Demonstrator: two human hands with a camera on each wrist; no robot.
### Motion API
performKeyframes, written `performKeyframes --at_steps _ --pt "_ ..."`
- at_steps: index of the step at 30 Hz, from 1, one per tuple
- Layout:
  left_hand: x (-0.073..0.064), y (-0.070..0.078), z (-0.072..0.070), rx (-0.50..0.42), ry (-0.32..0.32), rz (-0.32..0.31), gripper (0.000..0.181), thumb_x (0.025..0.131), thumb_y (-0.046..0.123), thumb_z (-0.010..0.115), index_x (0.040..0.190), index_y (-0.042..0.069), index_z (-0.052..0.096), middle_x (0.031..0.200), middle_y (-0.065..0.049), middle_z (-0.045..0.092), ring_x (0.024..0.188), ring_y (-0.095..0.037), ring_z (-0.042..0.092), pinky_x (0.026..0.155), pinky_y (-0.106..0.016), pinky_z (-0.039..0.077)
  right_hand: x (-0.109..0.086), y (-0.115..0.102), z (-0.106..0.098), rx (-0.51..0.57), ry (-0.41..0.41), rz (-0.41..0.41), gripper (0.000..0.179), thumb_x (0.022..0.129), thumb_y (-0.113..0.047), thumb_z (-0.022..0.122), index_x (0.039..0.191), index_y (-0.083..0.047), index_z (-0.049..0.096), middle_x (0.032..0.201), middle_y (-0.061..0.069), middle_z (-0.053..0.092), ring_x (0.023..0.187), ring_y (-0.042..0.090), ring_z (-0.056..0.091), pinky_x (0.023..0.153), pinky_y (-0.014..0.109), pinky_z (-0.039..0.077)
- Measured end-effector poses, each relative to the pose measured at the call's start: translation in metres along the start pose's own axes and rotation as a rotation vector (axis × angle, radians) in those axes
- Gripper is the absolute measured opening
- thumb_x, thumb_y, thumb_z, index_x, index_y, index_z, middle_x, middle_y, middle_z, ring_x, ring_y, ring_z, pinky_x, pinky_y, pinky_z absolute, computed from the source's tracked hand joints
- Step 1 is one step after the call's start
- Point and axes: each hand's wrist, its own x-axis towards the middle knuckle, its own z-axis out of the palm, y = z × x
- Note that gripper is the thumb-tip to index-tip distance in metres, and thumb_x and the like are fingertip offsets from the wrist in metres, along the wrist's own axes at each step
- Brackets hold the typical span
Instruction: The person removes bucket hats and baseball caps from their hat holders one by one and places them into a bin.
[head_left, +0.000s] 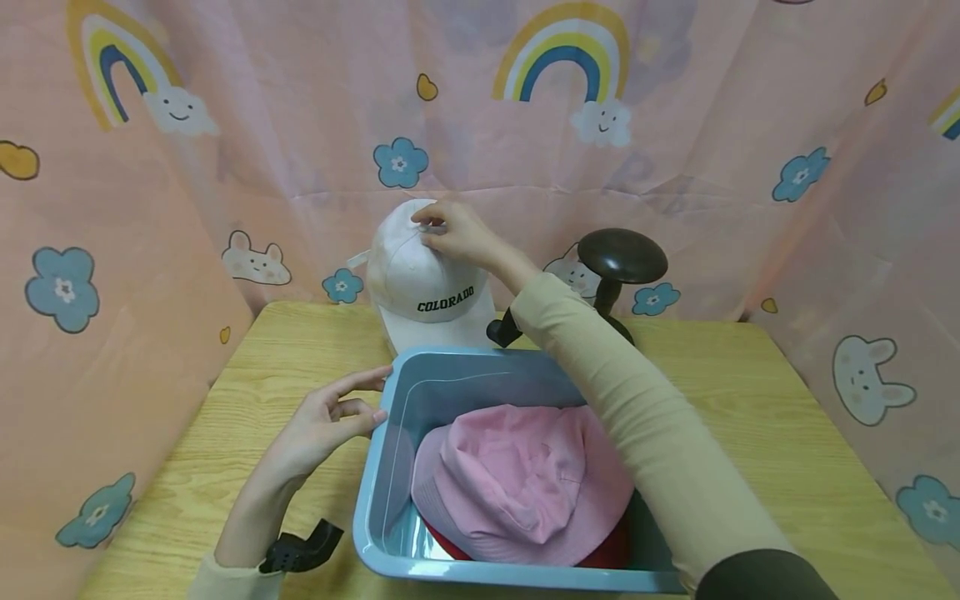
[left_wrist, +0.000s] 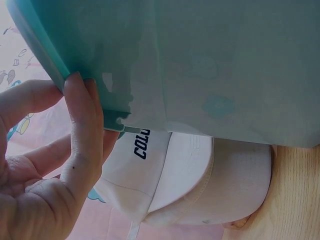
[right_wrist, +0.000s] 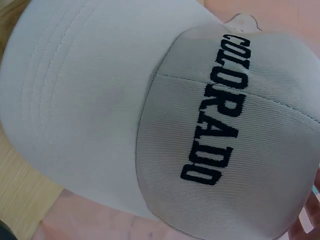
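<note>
A white baseball cap (head_left: 420,267) with dark COLORADO lettering is upright at the back of the table, brim toward the front. My right hand (head_left: 465,233) is at the top of its crown, thumb and fingers curled in a pinch on the fabric. In the right wrist view the cap (right_wrist: 185,115) fills most of the picture, with fingers at the lower right edge. My left hand (head_left: 322,425) grips the left rim of a light blue plastic basin (head_left: 363,508). Inside the basin lies a pink cap (head_left: 517,483), on top of something red (head_left: 611,546).
A dark, mushroom-shaped hat stand (head_left: 622,254) is at the back right, partly behind my right sleeve. The wooden table (head_left: 750,425) extends on both sides of the basin. A patterned pink curtain (head_left: 322,108) hangs close behind the cap.
</note>
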Motion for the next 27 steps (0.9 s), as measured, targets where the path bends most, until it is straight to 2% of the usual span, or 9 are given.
performKeyframes --at_steps 12,20,27 --pt "0.0 -0.002 0.0 -0.007 0.0 0.006 0.054 0.092 0.014 0.064 0.142 0.01 0.046 0.138 -0.019 0.045 0.083 -0.009 0.066 0.08 -0.03 0.055 0.005 -0.005 0.004 -0.061 0.031 0.007 0.025 0.093 -0.007 0.058 0.116 -0.004 0.067 0.12 0.01 0.062 0.117 0.021 0.052 0.101 0.031 0.045" --pt "0.0 -0.003 -0.001 -0.012 -0.003 0.006 0.054 0.092 0.014 0.063 0.143 0.01 0.045 0.138 -0.018 0.044 0.082 -0.008 0.065 0.08 -0.029 0.055 0.005 -0.008 0.008 -0.114 0.08 0.017 0.02 0.093 -0.006 0.057 0.109 -0.006 0.069 0.108 0.009 0.061 0.1 0.02 0.055 0.092 0.031 0.047" --pt "0.0 -0.002 -0.001 -0.006 0.003 0.005 0.054 0.092 0.014 0.063 0.143 0.01 0.045 0.138 -0.017 0.044 0.081 -0.007 0.065 0.079 -0.029 0.055 0.004 -0.011 0.009 -0.129 0.117 0.048 0.022 0.094 -0.006 0.055 0.108 -0.009 0.071 0.112 0.006 0.065 0.101 0.018 0.058 0.092 0.031 0.048"
